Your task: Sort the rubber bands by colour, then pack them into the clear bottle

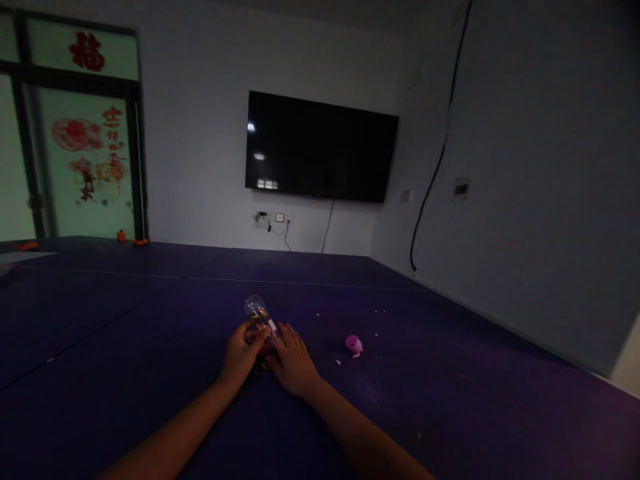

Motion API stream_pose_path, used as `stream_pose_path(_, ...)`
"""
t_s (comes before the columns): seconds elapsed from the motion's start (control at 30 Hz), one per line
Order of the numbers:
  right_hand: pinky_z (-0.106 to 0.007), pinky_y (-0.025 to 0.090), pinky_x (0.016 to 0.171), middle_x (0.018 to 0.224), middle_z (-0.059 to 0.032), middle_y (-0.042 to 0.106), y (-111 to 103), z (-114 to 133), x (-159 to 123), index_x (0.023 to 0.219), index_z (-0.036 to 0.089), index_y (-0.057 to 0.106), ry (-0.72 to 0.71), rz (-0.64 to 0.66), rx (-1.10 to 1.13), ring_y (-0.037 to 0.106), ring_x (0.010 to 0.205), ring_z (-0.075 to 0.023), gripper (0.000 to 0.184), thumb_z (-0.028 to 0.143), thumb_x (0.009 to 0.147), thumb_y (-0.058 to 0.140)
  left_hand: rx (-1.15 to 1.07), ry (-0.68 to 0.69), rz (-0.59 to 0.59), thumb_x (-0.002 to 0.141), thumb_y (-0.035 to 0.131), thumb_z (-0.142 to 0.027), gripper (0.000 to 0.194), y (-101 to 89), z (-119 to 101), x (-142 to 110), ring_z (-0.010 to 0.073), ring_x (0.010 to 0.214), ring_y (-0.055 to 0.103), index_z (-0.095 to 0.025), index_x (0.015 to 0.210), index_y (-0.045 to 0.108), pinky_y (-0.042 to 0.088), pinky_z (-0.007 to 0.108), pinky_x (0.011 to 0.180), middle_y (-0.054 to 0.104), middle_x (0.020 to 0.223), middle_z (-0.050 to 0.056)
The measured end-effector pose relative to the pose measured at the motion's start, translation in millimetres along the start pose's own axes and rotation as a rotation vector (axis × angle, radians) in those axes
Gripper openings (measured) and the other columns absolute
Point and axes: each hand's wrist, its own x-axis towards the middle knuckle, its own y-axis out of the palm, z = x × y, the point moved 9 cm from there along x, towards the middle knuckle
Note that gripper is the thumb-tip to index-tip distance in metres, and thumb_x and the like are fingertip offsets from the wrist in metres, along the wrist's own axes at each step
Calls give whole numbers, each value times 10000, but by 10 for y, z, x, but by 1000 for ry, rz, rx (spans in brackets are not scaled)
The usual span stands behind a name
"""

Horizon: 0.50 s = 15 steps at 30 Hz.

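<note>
A small clear plastic bottle (pixel 257 309) with colourful bits inside lies on the dark purple floor mat (pixel 150 347). My left hand (pixel 243 353) curls round its near end from the left, fingers closed on it. From the right, my right hand (pixel 291 360) rests against the same end, fingers bent over the bottle. A white label or tab shows between the two hands. A small pink cap-like object (pixel 354 345) lies on the mat just right of my right hand, apart from it.
Small white scraps (pixel 338 362) dot the mat near the pink object. A black TV (pixel 320 148) hangs on the far wall above a socket with cables. A glass door with red decorations (pixel 85 160) stands at the left. A wall runs along the right.
</note>
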Motion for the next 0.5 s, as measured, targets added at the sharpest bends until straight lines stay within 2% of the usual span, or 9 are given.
stream_pose_path(0.17, -489, 276, 1040, 1443, -101, 321, 2, 6, -11, 1358, 268, 358, -8, 16, 1, 216, 1346, -285, 501, 382, 876, 433, 8, 38, -82, 593, 685, -488, 441, -90, 7, 34, 237, 720, 678, -159, 878, 614, 523, 330, 660, 708, 745, 62)
stream_pose_path(0.37, -486, 265, 1044, 1426, -86, 347, -12, 15, -20, 1359, 303, 355, 0, 43, 12, 220, 1344, -286, 495, 390, 878, 433, 94, 69, -148, 598, 677, -525, 490, -176, -18, 34, 254, 717, 674, -146, 904, 619, 512, 350, 658, 706, 752, 77)
stream_pose_path(0.5, -489, 280, 1032, 1396, -65, 391, -28, 12, -29, 1330, 355, 390, -1, 34, 18, 251, 1332, -275, 451, 364, 881, 438, 132, 62, -266, 586, 682, -534, 535, -319, 8, 47, 268, 744, 671, -137, 937, 607, 507, 357, 664, 706, 776, 87)
